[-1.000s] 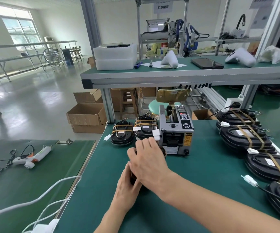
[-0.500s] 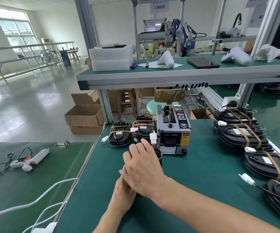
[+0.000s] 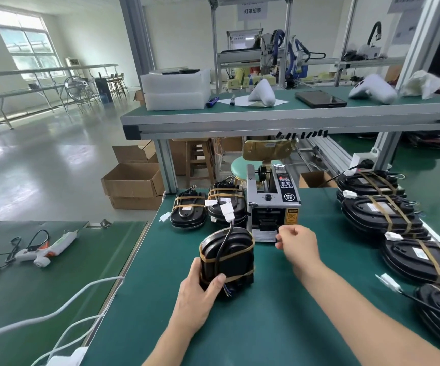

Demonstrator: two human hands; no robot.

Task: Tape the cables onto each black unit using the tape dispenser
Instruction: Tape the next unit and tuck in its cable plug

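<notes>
my left hand [image 3: 196, 299] grips a black unit [image 3: 226, 257] standing on edge on the green table [image 3: 279, 313], just in front and left of the tape dispenser [image 3: 271, 204]. its cable [image 3: 225, 239] runs under two tape bands. my right hand [image 3: 296, 245], fingers curled, pinches at the dispenser's mouth; i cannot tell if it holds tape.

Black unit [image 3: 226, 260] stands tilted, tape-banded, cable [image 3: 222, 247] down its face, before grey tape dispenser [image 3: 271, 204]
</notes>
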